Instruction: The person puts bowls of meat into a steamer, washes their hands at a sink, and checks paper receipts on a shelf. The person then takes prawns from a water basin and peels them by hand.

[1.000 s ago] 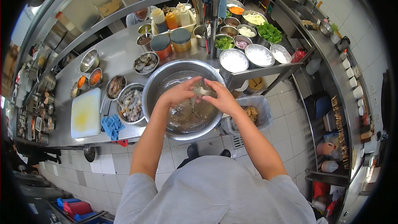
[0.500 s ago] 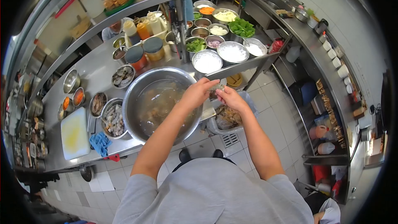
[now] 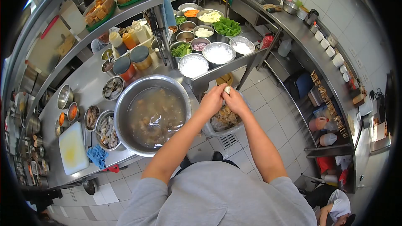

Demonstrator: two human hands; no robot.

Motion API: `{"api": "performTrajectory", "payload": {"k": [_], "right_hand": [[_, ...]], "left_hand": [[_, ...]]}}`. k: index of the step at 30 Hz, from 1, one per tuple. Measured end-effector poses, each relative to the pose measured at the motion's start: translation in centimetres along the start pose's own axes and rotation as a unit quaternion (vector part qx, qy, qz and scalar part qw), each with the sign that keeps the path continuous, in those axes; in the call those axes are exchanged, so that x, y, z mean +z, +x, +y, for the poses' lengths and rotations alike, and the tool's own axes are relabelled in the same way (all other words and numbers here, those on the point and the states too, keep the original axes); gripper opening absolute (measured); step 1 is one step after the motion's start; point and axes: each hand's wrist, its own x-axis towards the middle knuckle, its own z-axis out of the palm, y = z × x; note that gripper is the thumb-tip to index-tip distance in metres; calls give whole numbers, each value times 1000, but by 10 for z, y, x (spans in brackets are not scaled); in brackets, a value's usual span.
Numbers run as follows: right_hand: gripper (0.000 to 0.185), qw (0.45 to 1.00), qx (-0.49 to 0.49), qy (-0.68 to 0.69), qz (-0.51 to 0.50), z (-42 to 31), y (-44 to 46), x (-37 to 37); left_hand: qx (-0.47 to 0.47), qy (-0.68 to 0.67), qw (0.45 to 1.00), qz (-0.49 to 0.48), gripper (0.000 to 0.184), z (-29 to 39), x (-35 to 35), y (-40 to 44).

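Note:
My left hand point(image 3: 212, 100) and my right hand point(image 3: 235, 101) are pressed together over a lined bin point(image 3: 225, 119) that holds brownish scraps. Between their fingers is a small pale piece point(image 3: 227, 90), perhaps a shrimp, mostly hidden. To the left of my hands, a large metal basin point(image 3: 187, 100) of cloudy water with brownish pieces under the surface sits on the counter. A bowl of peeled shrimp point(image 3: 109, 133) stands left of the basin, and a bowl of unpeeled shrimp point(image 3: 113, 88) is behind it.
A cutting board point(image 3: 73, 148) and a blue cloth point(image 3: 97, 156) lie at the counter's left. Bowls of flour point(image 3: 219, 52) and vegetables stand behind the basin beside a shelf post point(image 3: 161, 25). Another person point(image 3: 337, 205) is at the lower right.
Both hands left the basin, moved right over the bin and closed tightly around the small piece. The view has turned, so the counter sits farther left. A person came into view at lower right.

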Motion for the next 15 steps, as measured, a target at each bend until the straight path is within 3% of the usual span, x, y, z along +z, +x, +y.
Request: {"api": "performTrajectory", "payload": {"k": [2, 8, 11, 13, 14, 15], "right_hand": [[31, 993, 16, -105, 43, -1, -1, 3], [29, 988, 15, -136, 66, 4, -5, 9], [28, 991, -7, -130, 23, 14, 0, 3], [27, 997, -11, -80, -17, 34, 8, 1], [27, 998, -8, -33, -46, 37, 12, 0], [27, 998, -13, -32, -52, 39, 15, -1]], "left_hand": [[-15, 13, 1000, -3, 37, 5, 5, 1], [-73, 19, 996, -46, 34, 8, 6, -4], [-66, 39, 995, -62, 33, 3, -6, -5], [-195, -198, 937, -210, 31, 3, -24, 1], [-181, -253, 917, -252, 44, -2, -31, 3], [-183, -250, 919, -245, 44, -5, -36, 0]]}}
